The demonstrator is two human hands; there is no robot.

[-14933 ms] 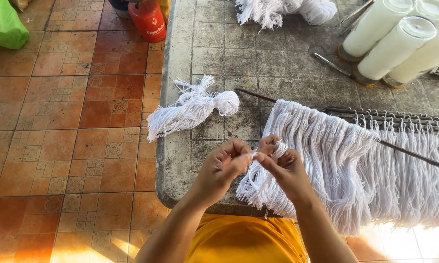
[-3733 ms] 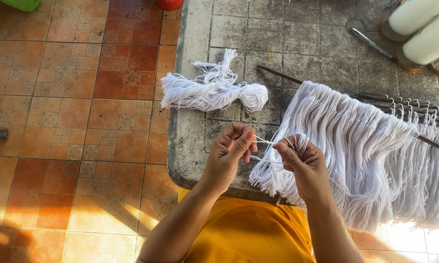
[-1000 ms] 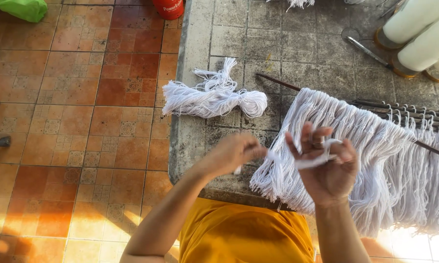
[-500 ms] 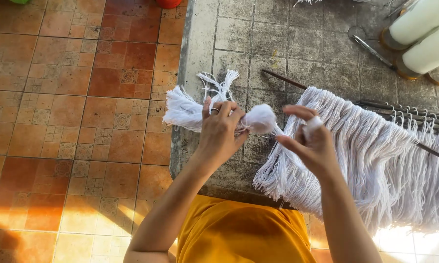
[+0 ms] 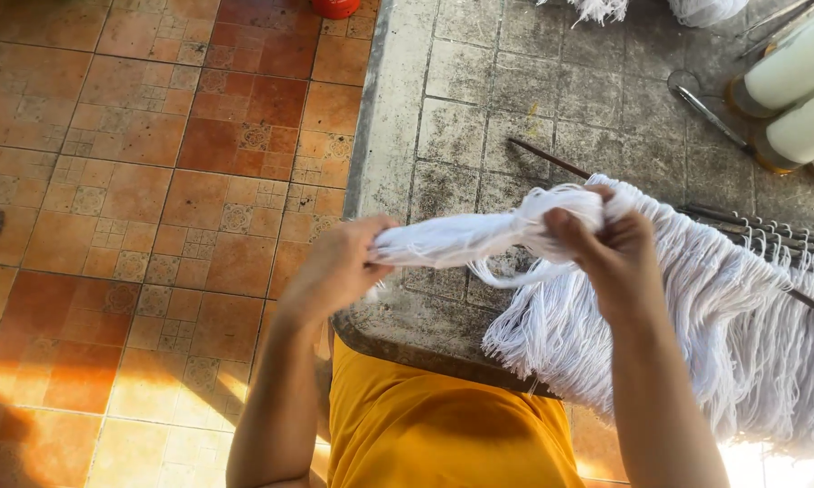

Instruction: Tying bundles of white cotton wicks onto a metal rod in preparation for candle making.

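Note:
I hold a bundle of white cords (image 5: 479, 237) stretched between both hands above the stone table (image 5: 479, 108). My left hand (image 5: 339, 267) grips its loose-ended left part. My right hand (image 5: 606, 248) clasps the knotted right end of the bundle. Behind my right hand a thick fringe of white cords (image 5: 705, 316) hangs from a thin dark rod (image 5: 551, 161) and spills over the table's front edge.
Two white cylinders (image 5: 800, 95) lie at the table's far right, with a metal tool (image 5: 710, 108) beside them. More white yarn (image 5: 646, 9) lies at the top edge. An orange tiled floor (image 5: 154, 199) spreads to the left, with a red object (image 5: 334, 7) at the top.
The bundle that lay on the table is now lifted off it. My left hand grabbed it and both hands now hold it stretched out.

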